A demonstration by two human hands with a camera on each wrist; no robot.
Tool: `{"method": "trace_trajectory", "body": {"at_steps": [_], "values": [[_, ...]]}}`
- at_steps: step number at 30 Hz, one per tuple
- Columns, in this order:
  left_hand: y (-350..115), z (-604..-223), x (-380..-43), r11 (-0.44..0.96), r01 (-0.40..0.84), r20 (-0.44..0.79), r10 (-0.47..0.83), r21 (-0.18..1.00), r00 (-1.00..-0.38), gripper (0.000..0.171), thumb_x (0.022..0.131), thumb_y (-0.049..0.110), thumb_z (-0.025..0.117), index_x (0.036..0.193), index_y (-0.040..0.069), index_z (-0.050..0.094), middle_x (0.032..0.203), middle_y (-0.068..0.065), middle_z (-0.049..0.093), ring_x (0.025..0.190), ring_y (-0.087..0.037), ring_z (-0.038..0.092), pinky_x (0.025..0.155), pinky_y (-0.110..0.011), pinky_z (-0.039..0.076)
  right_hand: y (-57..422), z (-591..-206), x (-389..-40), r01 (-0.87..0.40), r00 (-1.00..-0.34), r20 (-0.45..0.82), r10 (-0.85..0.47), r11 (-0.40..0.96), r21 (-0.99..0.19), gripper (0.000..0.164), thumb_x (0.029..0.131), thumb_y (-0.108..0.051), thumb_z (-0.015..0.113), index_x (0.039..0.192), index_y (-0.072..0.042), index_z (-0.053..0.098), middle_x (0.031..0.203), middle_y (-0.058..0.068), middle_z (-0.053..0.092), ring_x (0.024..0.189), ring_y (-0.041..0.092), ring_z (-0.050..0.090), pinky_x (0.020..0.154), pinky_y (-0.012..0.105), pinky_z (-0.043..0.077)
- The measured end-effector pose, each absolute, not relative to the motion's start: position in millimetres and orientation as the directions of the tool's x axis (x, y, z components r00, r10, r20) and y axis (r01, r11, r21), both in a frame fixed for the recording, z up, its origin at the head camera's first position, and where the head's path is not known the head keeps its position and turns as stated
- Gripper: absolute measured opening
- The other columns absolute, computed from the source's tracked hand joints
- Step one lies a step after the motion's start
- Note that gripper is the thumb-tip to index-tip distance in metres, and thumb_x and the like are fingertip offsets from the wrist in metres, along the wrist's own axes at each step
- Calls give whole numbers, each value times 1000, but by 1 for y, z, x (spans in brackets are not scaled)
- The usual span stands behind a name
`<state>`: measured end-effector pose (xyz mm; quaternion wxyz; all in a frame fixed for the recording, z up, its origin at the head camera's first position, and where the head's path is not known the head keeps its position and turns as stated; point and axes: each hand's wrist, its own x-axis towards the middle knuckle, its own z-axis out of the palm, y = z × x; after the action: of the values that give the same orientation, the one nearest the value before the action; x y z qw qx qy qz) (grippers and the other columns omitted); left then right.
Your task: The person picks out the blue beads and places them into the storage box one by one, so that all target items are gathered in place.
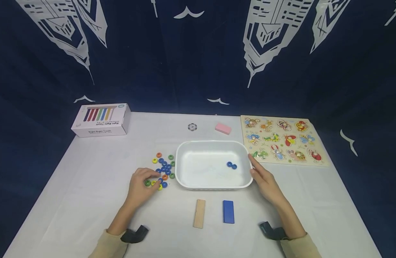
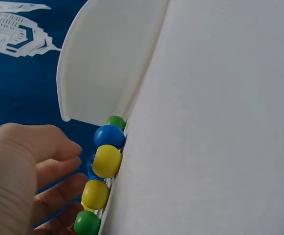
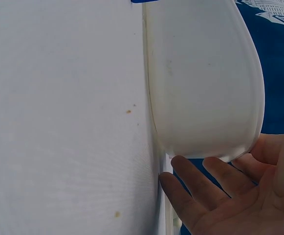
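My left hand (image 1: 142, 183) is at the near left of a loose group of coloured beads, its thumb and fingers spread apart around several of them. In the left wrist view its fingertips are right beside a yellow bead (image 2: 107, 161) and a blue bead (image 2: 109, 136), with no bead pinched. A white plastic tray (image 1: 201, 182) stands to the right of the group, and two blue beads (image 1: 231, 165) lie inside it. My right hand (image 1: 265, 181) rests against the tray's right end, fingers extended along the wall and rim.
In front of the tray lie a wooden block (image 1: 199, 214) and a blue block (image 1: 228, 212). Behind it are a pink block (image 1: 223, 128) and a round patterned chip (image 1: 192, 127). An insect puzzle board (image 1: 272, 143) lies back right; a white box (image 1: 101, 122) stands back left.
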<state>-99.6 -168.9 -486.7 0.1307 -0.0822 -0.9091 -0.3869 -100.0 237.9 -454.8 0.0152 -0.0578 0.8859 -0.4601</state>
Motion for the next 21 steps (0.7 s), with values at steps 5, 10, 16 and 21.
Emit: {"method": "trace_trajectory", "body": {"at_steps": [5,10,16,21], "values": [[-169,-490,-101,744,261,291,93,616,-952,16,68,21,73,84,19,69,85,6,63,93,-13,46,85,-37,32,237,-453,-99,-80,-993,16,-118,565,-821,45,95,-30,36,139,-32,24,146,1,24,130,27,30,102,43,28],[-168,-489,-101,753,261,282,104,604,-954,16,69,22,73,83,18,69,84,5,63,93,-14,46,84,-37,33,234,-444,-96,-75,-992,7,-124,554,-829,45,95,-27,36,139,-27,24,145,4,23,129,29,30,101,45,28],[-168,-484,-99,721,269,331,58,639,-942,20,69,21,74,87,19,68,84,7,64,89,-11,47,79,-34,35,237,-454,-98,-82,-993,18,-118,564,-822,46,95,-31,36,139,-30,24,145,1,25,129,27,31,102,43,28],[-160,-461,-100,639,344,404,57,688,-913,27,72,15,72,98,12,66,89,3,63,91,-10,48,70,-29,43,237,-454,-99,-82,-993,20,-115,564,-821,46,95,-30,35,139,-30,24,145,3,24,128,29,33,101,45,29]]}}
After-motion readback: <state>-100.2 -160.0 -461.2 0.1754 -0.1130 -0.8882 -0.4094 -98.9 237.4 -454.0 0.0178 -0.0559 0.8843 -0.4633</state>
